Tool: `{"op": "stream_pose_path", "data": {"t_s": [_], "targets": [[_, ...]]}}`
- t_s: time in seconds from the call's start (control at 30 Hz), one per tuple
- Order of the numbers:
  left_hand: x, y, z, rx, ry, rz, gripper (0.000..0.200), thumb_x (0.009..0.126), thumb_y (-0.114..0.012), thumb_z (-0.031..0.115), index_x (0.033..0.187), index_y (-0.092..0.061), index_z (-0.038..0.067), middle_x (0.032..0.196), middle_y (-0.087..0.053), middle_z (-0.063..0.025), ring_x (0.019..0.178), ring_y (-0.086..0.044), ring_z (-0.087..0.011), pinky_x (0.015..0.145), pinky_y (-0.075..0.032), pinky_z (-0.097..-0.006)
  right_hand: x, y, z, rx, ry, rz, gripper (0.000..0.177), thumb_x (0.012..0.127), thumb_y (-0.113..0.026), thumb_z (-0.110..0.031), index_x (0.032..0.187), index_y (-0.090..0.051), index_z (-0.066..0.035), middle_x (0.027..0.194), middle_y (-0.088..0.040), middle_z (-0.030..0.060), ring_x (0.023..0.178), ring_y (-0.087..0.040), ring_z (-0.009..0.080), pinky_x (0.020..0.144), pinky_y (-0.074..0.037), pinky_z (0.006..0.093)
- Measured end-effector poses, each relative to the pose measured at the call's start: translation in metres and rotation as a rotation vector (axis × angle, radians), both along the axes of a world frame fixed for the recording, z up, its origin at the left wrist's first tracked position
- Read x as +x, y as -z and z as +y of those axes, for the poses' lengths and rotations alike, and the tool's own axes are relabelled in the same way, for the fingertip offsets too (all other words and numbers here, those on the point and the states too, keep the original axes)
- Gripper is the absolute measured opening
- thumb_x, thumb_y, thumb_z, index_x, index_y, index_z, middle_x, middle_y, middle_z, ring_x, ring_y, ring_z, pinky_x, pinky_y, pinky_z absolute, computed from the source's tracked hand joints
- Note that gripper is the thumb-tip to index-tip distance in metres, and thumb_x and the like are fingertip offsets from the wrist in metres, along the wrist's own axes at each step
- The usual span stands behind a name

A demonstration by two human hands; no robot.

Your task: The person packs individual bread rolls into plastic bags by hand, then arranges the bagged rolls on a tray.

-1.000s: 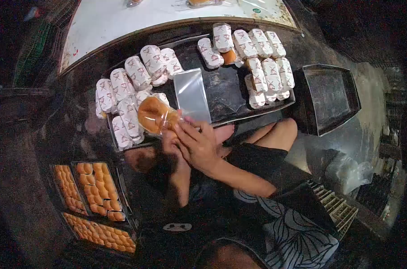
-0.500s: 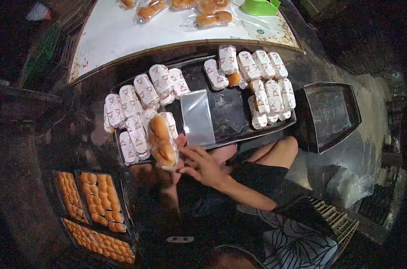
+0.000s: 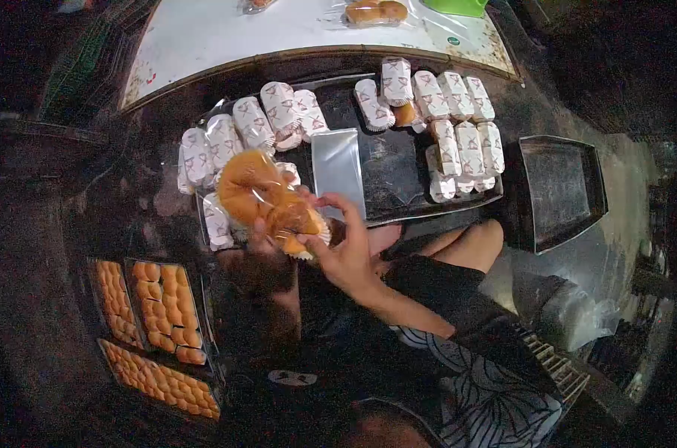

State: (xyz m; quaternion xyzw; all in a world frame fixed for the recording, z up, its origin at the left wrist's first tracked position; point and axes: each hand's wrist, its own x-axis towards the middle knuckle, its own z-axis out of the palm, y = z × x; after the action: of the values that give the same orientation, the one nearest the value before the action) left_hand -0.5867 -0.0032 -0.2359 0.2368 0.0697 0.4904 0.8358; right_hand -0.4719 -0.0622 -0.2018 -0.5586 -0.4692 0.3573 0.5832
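The fingers (image 3: 314, 242) of the right hand (image 3: 351, 257) are bent in a pinch on the bread (image 3: 250, 183), the thumb on its near end beside the fluted paper liner (image 3: 323, 231). The left hand (image 3: 260, 237) is at the bread's 6 o'clock side, dim and partly hidden; I cannot tell how tightly its fingers close. It seems to bear weight from beneath, while the pinch keeps the liner and shiny clear wrapping from slipping.

The bread is held up above the near-left part of the large black tray (image 3: 400, 214), its far end leaning toward 11 o'clock. At its 2 o'clock, flat clear bags (image 3: 337, 168) lie in the tray, probably so placed to be within easy reach. Paper-wrapped breads (image 3: 281, 104) stand in rows at 11 o'clock, and a second group (image 3: 467, 142) lies farther out at 2 o'clock; the gap between the groups likely keeps them from crowding the bags.

Toward 12 o'clock is the white tabletop (image 3: 226, 37) with a bagged bread (image 3: 376, 13). Unwrapped buns (image 3: 167, 306) fill trays between 7 and 8 o'clock.
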Motion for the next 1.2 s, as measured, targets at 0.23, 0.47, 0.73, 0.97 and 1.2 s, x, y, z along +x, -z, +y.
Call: {"op": "stream_pose_path", "data": {"t_s": [0.23, 0.47, 0.73, 0.97, 1.2], "targets": [[0.02, 0.017, -0.023, -0.202, -0.25, 0.086, 0.063, 0.077, -0.047, 0.035, 0.123, -0.03, -0.004, 0.114, -0.045, -0.0191, 0.099, -0.05, -0.0299, 0.083, -0.043, -0.0407, 0.015, 0.02, -0.006, -0.108, -0.144, -0.074, 0.056, 0.066, -0.066, -0.007, 0.115, -0.039, -0.001, 0.102, -0.046, 0.0149, 0.089, -0.048, 0.0286, 0.079, -0.04, 0.0374], [0.043, 0.024, -0.052, -0.432, -0.37, 0.427, 0.043, 0.084, -0.041, 0.031, 0.112, -0.043, -0.002, 0.112, -0.049, -0.0127, 0.105, -0.045, -0.0244, 0.088, -0.039, -0.0366, 0.012, 0.041, -0.01, -0.021, 0.062, -0.348, 0.053, 0.066, -0.068, -0.016, 0.111, -0.044, -0.005, 0.1, -0.046, 0.0153, 0.088, -0.052, 0.0333, 0.068, -0.047, 0.0366], [0.051, 0.071, -0.073, -0.358, -0.169, 0.827, 0.046, 0.084, -0.048, 0.025, 0.121, -0.039, 0.001, 0.121, -0.041, -0.0137, 0.107, -0.044, -0.0261, 0.093, -0.032, -0.0427, 0.086, 0.033, 0.098, -0.242, -0.123, -0.607, 0.018, 0.073, -0.056, -0.017, 0.077, -0.061, 0.0, 0.074, -0.058, 0.0204, 0.067, -0.057, 0.0343, 0.058, -0.045, 0.041], [0.031, 0.134, -0.034, 0.908, 0.4, 2.194, 0.023, 0.08, -0.047, 0.018, 0.083, -0.061, 0.001, 0.078, -0.061, -0.0157, 0.072, -0.059, -0.0326, 0.068, -0.046, -0.0393, 0.067, 0.033, 0.11, 0.12, -0.099, -0.622, 0.049, 0.071, -0.063, -0.015, 0.115, -0.045, -0.003, 0.107, -0.052, 0.0183, 0.1, -0.05, 0.0316, 0.085, -0.039, 0.0345], [0.024, 0.074, -0.029, 0.466, 0.261, 1.599, 0.016, 0.071, -0.062, 0.013, 0.085, -0.062, 0.004, 0.071, -0.062, -0.0101, 0.07, -0.062, -0.0213, 0.06, -0.048, -0.0304, 0.047, 0.124, -0.054, -0.536, -0.229, -0.403, 0.022, 0.079, -0.054, -0.011, 0.099, -0.054, -0.001, 0.073, -0.057, 0.0197, 0.065, -0.057, 0.0276, 0.057, -0.044, 0.0345]]}}
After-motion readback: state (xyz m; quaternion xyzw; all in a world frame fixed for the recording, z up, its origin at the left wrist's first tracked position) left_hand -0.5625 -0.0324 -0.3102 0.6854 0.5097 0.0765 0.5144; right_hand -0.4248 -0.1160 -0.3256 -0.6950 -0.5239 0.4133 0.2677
